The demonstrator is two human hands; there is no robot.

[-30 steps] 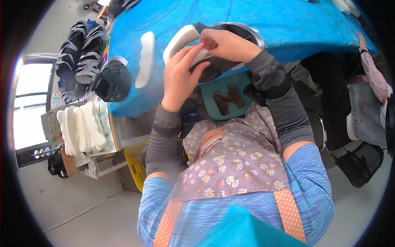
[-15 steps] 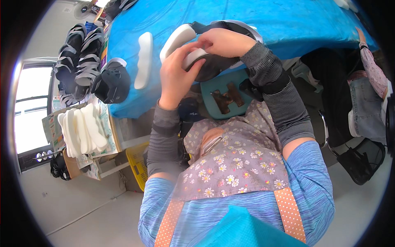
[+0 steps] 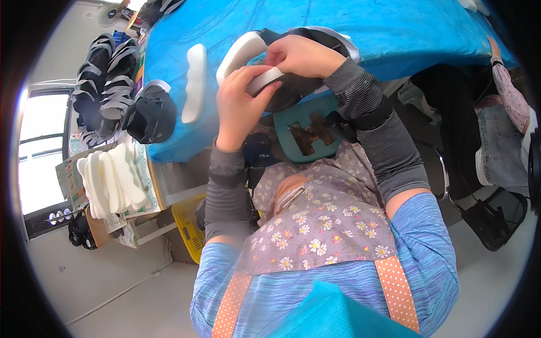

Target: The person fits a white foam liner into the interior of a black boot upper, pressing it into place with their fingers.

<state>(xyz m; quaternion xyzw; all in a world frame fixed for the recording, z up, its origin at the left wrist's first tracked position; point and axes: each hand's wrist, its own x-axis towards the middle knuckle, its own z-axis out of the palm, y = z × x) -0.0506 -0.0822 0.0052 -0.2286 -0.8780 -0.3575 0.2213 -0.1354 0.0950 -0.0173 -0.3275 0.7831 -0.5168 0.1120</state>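
In the head view, the person's left hand (image 3: 239,104) is half curled, thumb below and fingers above, gripping a short white band (image 3: 264,80) edging a black piece (image 3: 293,91). The band lies between that thumb and the fingers; the black piece extends to the right, beneath the right hand (image 3: 304,56). The right hand's fingers are bent and bunched at the band's far end; whether they pinch anything cannot be told. A curved white pad (image 3: 241,52) lies just beyond the left fingers, and a wavy white strip (image 3: 194,83) lies apart, further left, on the blue table cover (image 3: 225,19).
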